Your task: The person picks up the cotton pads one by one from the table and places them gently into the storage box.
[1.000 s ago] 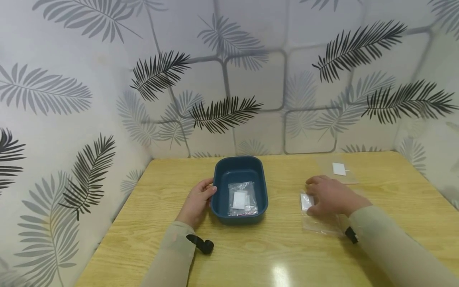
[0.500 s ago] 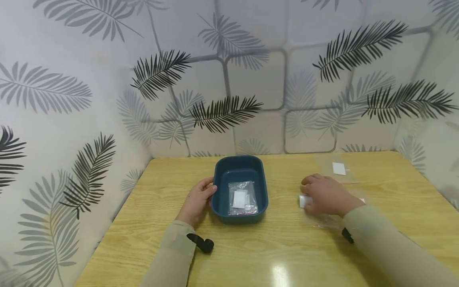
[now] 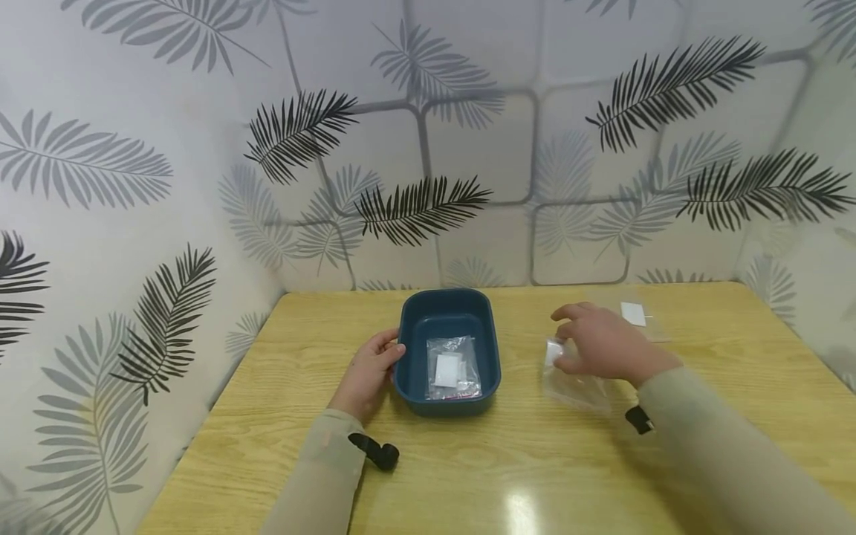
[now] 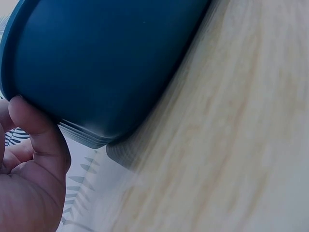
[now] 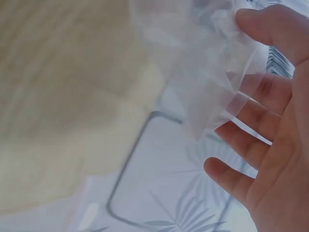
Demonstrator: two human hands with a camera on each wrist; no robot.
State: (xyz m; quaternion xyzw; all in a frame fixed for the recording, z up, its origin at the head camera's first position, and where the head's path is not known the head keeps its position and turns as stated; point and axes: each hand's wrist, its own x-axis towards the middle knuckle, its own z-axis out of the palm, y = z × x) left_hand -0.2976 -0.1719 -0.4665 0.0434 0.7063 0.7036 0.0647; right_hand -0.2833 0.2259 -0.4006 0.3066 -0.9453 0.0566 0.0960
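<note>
My left hand (image 3: 364, 375) holds the left side of a dark blue plastic bin (image 3: 495, 349), its fingers at the rim. In the left wrist view the thumb lies against the bin's outer wall (image 4: 96, 58), just under the lip. Inside the bin lies a clear plastic bag (image 3: 464, 349) with a white piece in it. My right hand (image 3: 605, 342), to the right of the bin, pinches another clear plastic bag (image 3: 575, 390) between thumb and fingers. A white piece (image 3: 553, 351) shows at its upper end, and the bag hangs slanted over the table.
A third clear bag with a white card-like piece (image 3: 632, 313) lies at the back right of the wooden table (image 3: 301, 327). A leaf-patterned wall (image 3: 468, 245) stands right behind the table's back edge. A black strap (image 3: 374, 452) circles the left wrist.
My right hand has lifted the clear plastic bag off the table and moved it a little left, toward the bin. The left hand and the bin have stayed in place.
</note>
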